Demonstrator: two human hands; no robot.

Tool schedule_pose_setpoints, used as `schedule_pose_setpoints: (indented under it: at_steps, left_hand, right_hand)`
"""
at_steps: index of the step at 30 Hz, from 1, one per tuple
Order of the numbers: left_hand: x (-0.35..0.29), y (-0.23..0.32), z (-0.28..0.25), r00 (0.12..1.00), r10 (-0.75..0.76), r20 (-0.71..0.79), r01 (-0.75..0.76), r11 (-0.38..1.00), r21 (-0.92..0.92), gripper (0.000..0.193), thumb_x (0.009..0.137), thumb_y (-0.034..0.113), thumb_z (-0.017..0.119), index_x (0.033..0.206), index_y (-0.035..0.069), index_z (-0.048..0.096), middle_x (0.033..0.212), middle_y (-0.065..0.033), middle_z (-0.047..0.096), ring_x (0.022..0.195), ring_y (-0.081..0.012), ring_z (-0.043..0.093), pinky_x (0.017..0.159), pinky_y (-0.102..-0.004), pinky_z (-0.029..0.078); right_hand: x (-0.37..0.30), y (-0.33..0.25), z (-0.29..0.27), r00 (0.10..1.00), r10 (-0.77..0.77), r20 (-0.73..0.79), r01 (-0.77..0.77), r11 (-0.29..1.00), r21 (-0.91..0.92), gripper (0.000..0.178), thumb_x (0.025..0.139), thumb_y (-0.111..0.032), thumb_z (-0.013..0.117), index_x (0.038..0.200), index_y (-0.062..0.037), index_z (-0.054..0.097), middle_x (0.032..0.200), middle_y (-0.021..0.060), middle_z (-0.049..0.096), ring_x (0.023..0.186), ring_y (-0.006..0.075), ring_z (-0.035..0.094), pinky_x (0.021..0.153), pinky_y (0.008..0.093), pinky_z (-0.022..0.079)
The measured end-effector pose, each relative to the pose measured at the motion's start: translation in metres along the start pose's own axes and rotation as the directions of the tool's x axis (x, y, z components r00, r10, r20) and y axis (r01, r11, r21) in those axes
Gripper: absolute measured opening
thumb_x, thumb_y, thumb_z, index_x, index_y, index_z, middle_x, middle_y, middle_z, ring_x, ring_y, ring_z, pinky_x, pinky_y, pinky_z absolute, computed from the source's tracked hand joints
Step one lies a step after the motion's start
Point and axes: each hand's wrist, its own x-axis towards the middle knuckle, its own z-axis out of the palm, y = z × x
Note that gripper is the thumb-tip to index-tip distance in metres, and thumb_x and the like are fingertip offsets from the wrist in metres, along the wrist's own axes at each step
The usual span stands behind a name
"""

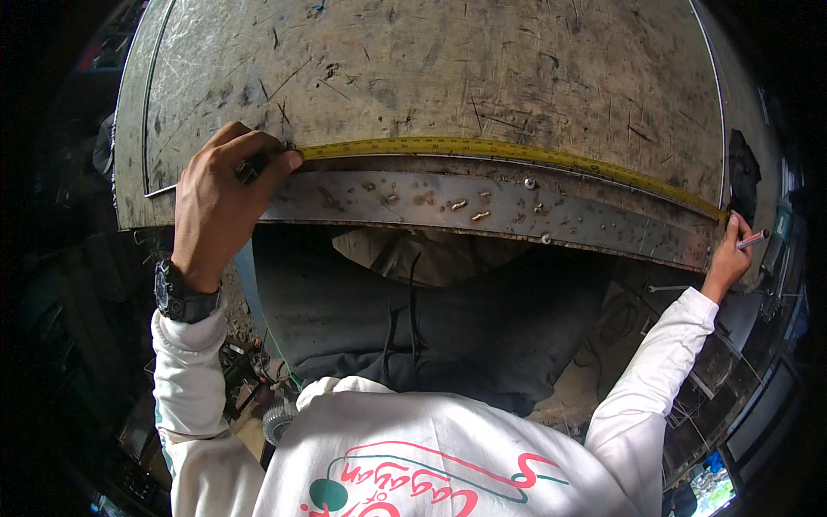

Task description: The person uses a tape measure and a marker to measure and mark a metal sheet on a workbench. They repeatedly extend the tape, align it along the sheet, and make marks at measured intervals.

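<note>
My left hand (214,194) is closed around a dark tape measure case (250,169) at the left of the table's near edge. From it a yellow tape blade (482,148) stretches rightward, bowing slightly, to my right hand (729,257). The fingers of my right hand pinch around the tape's far right end, and a slim marker (753,239) sticks out of the same hand. Just below the blade, a grey metal strip (405,200) with brownish marks and weld-like spots runs along the table edge. How firmly the right fingers grip the tape is partly hidden.
The worn table top (482,69) is scratched and stained. A thin metal rod (720,112) runs along its right side, near a black cloth (743,172). Another rod (148,95) lines the left side. Cables and a wrench (668,288) lie below the table edge.
</note>
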Motion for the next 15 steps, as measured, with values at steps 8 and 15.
schedule_pose_setpoints:
  at_steps: [8,15]
  left_hand:
    - [0.0007,0.0002,-0.0006,1.000,0.015,0.011,-0.015,1.000,0.025,0.028,0.091,0.033,0.076,0.096,0.005,0.078,0.093,-0.0082,0.067,0.078,-0.0248,0.066,0.072,-0.0373,0.053]
    - [0.0003,0.0031,-0.0012,1.000,-0.005,0.002,0.005,0.998,0.059,0.028,0.089,0.033,0.076,0.094,0.006,0.078,0.092,-0.0070,0.066,0.077,-0.0246,0.066,0.072,-0.0376,0.053]
  right_hand:
    - [0.0031,0.0055,0.0009,1.000,-0.018,-0.006,0.018,1.000,-0.012,0.026,0.098,-0.026,0.070,0.104,-0.0017,0.077,0.104,0.0060,0.076,0.098,0.0174,0.067,0.095,0.0321,0.048]
    - [0.0013,0.0001,0.0015,1.000,-0.002,-0.016,0.001,1.000,-0.026,0.026,0.098,-0.026,0.070,0.104,-0.0014,0.077,0.103,0.0060,0.076,0.097,0.0174,0.067,0.094,0.0322,0.048]
